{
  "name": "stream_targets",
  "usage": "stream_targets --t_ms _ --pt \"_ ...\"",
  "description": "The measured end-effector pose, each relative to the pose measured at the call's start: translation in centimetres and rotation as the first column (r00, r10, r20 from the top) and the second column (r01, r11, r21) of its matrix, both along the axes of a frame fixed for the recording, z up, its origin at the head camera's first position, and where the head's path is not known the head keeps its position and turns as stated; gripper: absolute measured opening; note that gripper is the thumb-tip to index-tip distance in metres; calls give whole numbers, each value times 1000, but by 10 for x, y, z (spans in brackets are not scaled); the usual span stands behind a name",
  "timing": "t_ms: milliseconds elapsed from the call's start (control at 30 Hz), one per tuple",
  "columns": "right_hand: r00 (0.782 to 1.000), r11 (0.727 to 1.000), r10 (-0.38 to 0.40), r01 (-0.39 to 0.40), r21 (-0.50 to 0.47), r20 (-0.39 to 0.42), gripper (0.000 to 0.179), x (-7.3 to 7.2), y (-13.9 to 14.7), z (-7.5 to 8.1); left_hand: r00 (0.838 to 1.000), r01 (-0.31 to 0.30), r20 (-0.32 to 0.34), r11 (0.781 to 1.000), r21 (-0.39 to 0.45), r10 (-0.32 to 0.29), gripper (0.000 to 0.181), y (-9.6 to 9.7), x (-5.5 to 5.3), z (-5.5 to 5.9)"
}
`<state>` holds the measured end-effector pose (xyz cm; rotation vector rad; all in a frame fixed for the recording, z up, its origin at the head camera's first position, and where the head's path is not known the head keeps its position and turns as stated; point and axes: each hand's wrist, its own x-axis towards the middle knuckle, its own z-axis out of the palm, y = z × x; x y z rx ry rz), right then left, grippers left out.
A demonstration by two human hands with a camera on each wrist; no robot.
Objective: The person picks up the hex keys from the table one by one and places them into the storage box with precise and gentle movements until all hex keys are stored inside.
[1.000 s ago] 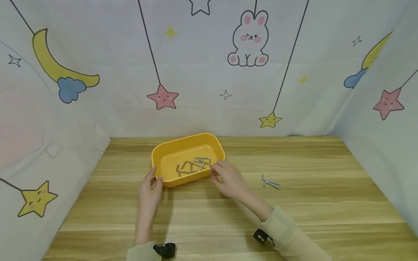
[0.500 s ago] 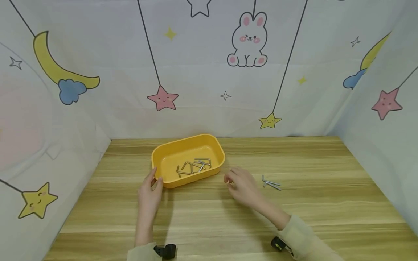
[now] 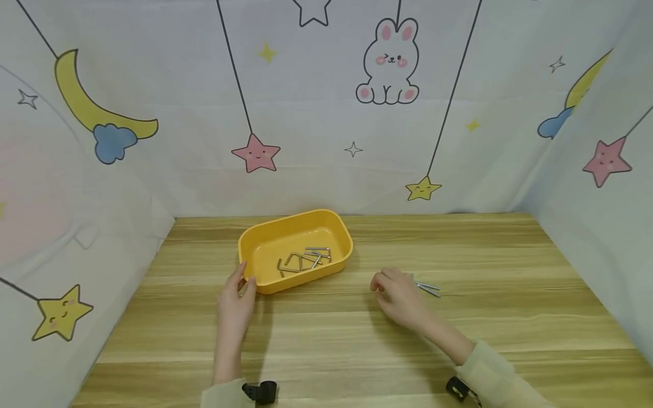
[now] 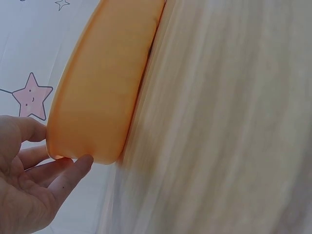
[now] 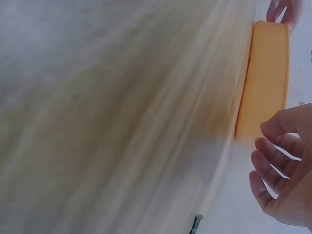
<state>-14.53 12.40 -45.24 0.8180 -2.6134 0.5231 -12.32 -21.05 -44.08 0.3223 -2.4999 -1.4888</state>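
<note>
A yellow plastic tray (image 3: 301, 279) sits at the back of the table, slightly angled. Several L-shaped hex keys (image 3: 317, 260) lie loose inside it. My left hand (image 3: 236, 303) grips the tray's near left corner, thumb on the front wall and fingers around the side; the left wrist view shows fingertips at the rim. To the right of the tray, my right hand (image 3: 400, 297) hovers with fingers loosely curled and nothing between them. Just beyond it lie more hex keys (image 3: 428, 285) on the tabletop, partly hidden by the hand. One key's end (image 5: 196, 224) shows in the right wrist view.
The wood-grain table (image 3: 326, 351) reaches back to a white cloth wall (image 3: 316, 113) printed with stars, moons and a rabbit. Similar cloth panels close off the left and right sides.
My right hand has drawn away from the tray's front right edge and moved right, to the hex keys on the table. The left hand and the tray stay in place.
</note>
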Motion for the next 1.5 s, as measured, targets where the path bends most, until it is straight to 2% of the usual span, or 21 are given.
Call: stream_targets --t_ms 300,567,933,1233,1500 --pt "1000 999 -23 24 34 -14 21 1 25 -7 1000 -9 1 1000 18 8 50 1 -1 -1" --pt "999 999 -33 33 22 -20 22 2 46 -11 1000 -7 13 1000 30 7 50 1 0 -1" --pt "994 994 -106 106 32 16 23 6 64 -13 1000 -10 16 1000 19 10 50 2 2 -1" --pt "992 992 -129 129 12 1 24 3 77 -15 1000 -6 18 999 32 5 50 1 2 -1" --pt "985 985 -165 163 49 53 20 0 83 -13 1000 -6 1 1000 20 6 50 1 0 0"
